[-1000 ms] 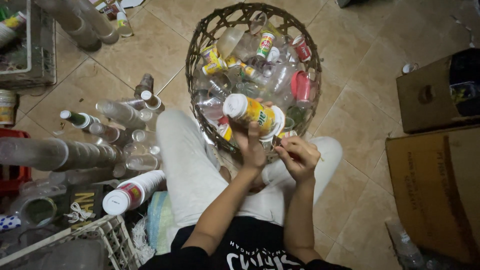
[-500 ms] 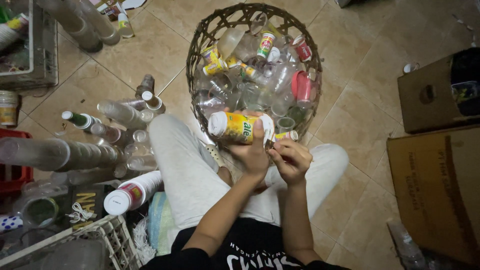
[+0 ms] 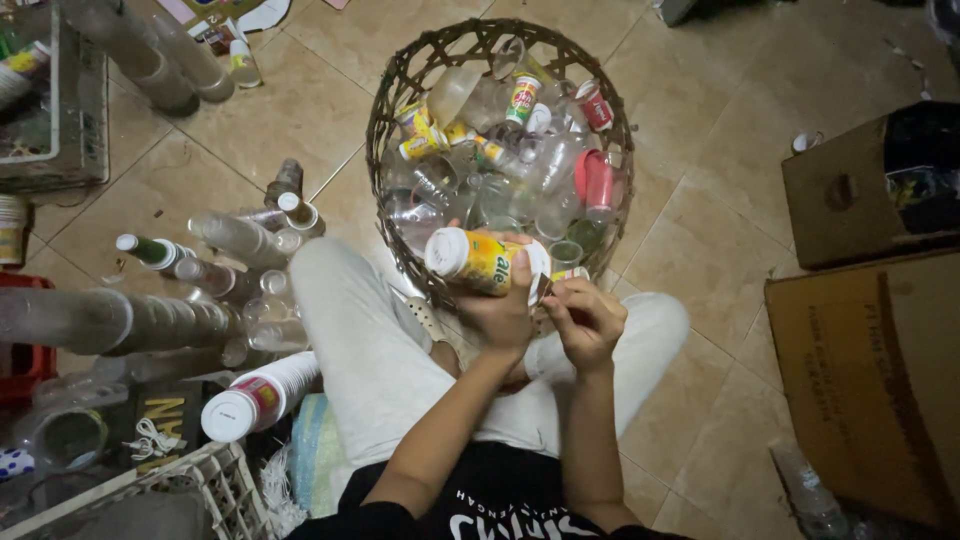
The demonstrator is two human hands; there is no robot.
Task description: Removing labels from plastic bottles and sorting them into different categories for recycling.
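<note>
A floor of beige tiles (image 3: 300, 110) is seen from above, crowded with sorted plastic waste. At the far middle of the scene a round woven basket (image 3: 400, 90) is set on the tiles, filled with clear cups, small bottles and a red cup (image 3: 598, 185). The person is seated at the near side of the basket, with light trousers spread to either side of it.

A yellow cup (image 3: 480, 260) with a white base is gripped on its side by the left hand (image 3: 505, 310), just in front of the near rim of the basket; the fingers are closed around its mouth end. The right hand (image 3: 585, 320) is held just beside it, touching the cup's rim, with fingertips pinched together on a small piece at that rim; what exactly is pinched cannot be told.

To the left, long stacks of clear cups (image 3: 110, 320) are laid on the floor, along with a green-capped bottle (image 3: 150, 250). Nearer, a stack of white cups (image 3: 260, 395) is laid beside the left leg, and the corner of a white crate (image 3: 200, 480) is seen at the near left edge. At the right, two brown cardboard boxes (image 3: 870, 360) are placed well apart from the hands.
</note>
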